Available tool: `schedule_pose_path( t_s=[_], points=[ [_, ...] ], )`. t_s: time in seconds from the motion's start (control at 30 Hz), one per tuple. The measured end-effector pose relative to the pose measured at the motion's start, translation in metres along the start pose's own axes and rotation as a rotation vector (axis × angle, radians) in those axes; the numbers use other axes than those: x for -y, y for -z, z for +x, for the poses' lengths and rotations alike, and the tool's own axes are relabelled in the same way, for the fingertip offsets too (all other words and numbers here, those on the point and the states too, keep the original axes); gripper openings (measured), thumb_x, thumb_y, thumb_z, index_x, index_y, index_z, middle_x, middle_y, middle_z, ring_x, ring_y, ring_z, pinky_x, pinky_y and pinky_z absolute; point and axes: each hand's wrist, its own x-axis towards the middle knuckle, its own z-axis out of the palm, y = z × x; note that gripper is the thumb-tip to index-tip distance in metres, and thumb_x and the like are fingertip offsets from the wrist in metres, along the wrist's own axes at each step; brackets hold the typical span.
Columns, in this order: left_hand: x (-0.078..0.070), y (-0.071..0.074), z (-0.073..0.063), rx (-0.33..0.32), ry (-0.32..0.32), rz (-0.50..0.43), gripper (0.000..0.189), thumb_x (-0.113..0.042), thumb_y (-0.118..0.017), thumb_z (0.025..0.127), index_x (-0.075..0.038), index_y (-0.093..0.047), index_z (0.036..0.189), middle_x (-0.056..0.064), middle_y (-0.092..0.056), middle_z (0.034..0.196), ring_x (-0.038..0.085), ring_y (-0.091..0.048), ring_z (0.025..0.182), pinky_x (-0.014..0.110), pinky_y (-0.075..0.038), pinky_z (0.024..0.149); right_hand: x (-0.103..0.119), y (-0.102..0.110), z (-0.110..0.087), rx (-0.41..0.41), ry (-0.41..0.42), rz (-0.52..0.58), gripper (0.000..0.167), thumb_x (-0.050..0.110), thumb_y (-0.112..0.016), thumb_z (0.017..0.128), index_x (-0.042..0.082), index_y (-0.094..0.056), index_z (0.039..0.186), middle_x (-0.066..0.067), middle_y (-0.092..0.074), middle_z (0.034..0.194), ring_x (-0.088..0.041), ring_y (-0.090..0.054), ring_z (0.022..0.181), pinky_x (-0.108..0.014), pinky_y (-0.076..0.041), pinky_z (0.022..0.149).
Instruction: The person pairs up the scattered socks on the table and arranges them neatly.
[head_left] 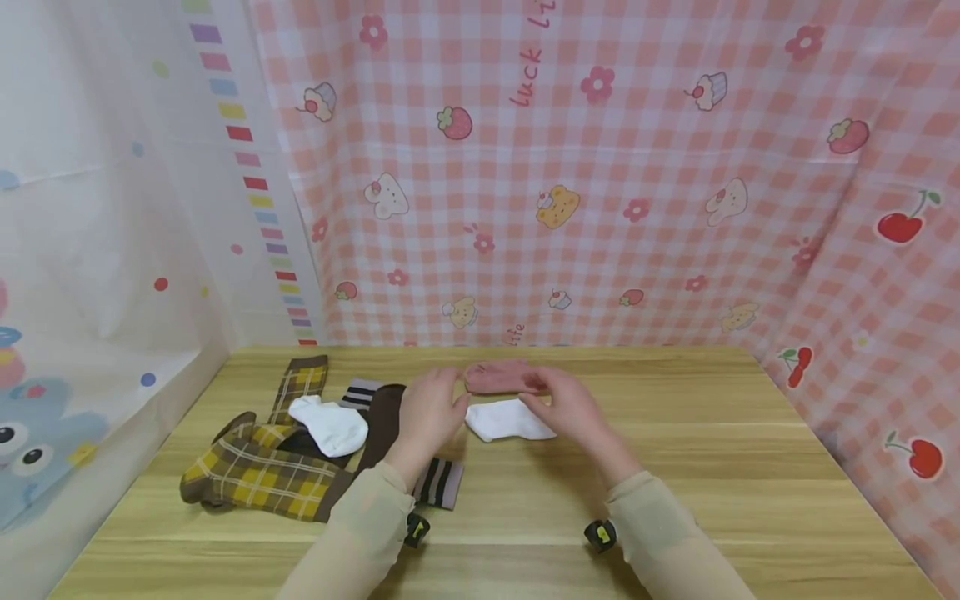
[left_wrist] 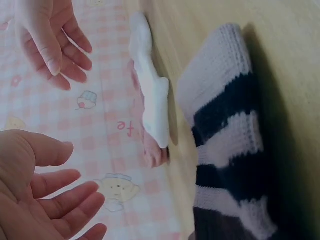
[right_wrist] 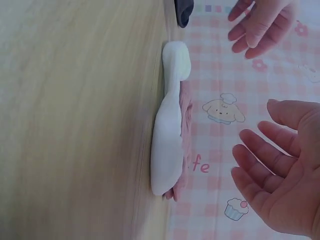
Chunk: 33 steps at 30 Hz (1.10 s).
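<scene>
Dial centred on the flat white fabric sock (head_left: 504, 420) lying on the pale wood-grain tabletop (head_left: 712, 467), head view. Dusty-pink fabric sock (head_left: 497, 377) at 12 o'clock, just beyond it, lengthwise alongside. Left hand (head_left: 433, 408) at 9 o'clock: released, fingers loosely bent; wrist views show it raised clear of both socks. Right hand (head_left: 573, 410) at 3 o'clock: likewise released, fingers relaxed, apart from the white sock. Pile at 9 o'clock, past the left hand: yellow-and-brown plaid fabric sock (head_left: 262, 475), with a second white fabric sock (head_left: 333, 429) on top of the pile. Black-and-pale-lilac striped knit cuff (head_left: 441, 483) between 7 and 8 o'clock. Pink-and-white checked cloth (head_left: 637, 150) hangs at 12 o'clock, beyond the tabletop.
</scene>
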Motion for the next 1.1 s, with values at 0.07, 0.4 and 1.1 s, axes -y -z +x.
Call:
schedule_pose_path(
  t_s=[0.07, 0.4, 1.1],
  points=[
    [-0.001, 0.002, -0.002, -0.012, -0.015, 0.021, 0.032, -0.022, -0.071, 0.091, -0.004, -0.068, 0.117, 0.014, -0.068, 0.111, 0.033, -0.063, 0.104, 0.050, -0.049, 0.089, 0.002, -0.001, 0.000, -0.012, 0.016, -0.003, 0.031, 0.019, -0.071, 0.093, 0.000, -0.066, 0.117, -0.014, -0.068, 0.114, -0.029, -0.065, 0.103, -0.045, -0.050, 0.093],
    [-0.002, 0.013, -0.015, -0.117, -0.134, 0.114, 0.032, -0.021, -0.074, 0.089, -0.004, -0.068, 0.115, 0.013, -0.068, 0.108, 0.032, -0.064, 0.099, 0.049, -0.050, 0.086, 0.012, -0.003, -0.003, -0.079, 0.126, -0.016, 0.038, 0.017, -0.074, 0.089, 0.000, -0.065, 0.122, -0.017, -0.066, 0.120, -0.034, -0.060, 0.113, -0.048, -0.047, 0.098],
    [0.032, 0.024, -0.030, -0.138, -0.156, 0.188, 0.039, -0.017, -0.080, 0.082, -0.002, -0.067, 0.115, 0.016, -0.068, 0.109, 0.036, -0.064, 0.099, 0.052, -0.049, 0.085, 0.034, -0.028, 0.003, -0.079, 0.401, 0.029, 0.053, 0.003, -0.081, 0.080, 0.012, -0.064, 0.129, -0.001, -0.059, 0.137, -0.019, -0.048, 0.132, -0.042, -0.019, 0.118]
  ],
)
